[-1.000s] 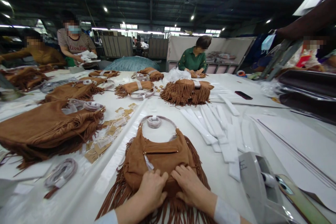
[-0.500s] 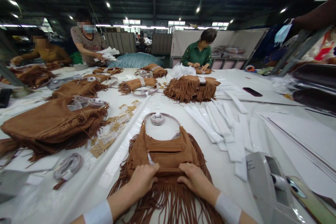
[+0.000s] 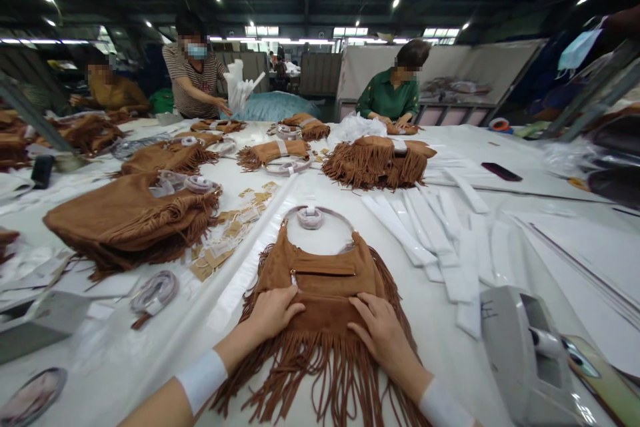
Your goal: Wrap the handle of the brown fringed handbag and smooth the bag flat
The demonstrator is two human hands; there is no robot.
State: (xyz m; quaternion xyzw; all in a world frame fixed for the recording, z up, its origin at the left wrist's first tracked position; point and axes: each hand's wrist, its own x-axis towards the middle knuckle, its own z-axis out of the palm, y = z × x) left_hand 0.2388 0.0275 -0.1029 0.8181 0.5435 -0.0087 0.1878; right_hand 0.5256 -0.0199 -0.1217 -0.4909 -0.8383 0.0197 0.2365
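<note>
A brown suede handbag (image 3: 325, 283) with long fringe lies flat before me, its zip pocket facing up. The wrapped handle arches away from me, with a coiled, wrapped strap (image 3: 311, 217) inside the loop. My left hand (image 3: 273, 315) rests on the bag's lower left, below the zip pull, thumb apart from the fingers. On the lower right, my right hand (image 3: 380, 330) lies with fingers spread on the suede. Fringe hangs below both hands toward the table's near side.
Left are a larger brown bag (image 3: 130, 223), loose tags (image 3: 225, 230) and a coiled strap (image 3: 155, 295). White strips (image 3: 440, 233), a grey tape dispenser (image 3: 520, 353) and a phone (image 3: 501, 171) lie right. Fringed bags (image 3: 380, 163) stand farther back. Co-workers stand across the table.
My fingers have gone from curling at the bag's lower fold to lying flatter on it, and the panel there looks smoother. The view has shifted left. A co-worker's white bundle is raised.
</note>
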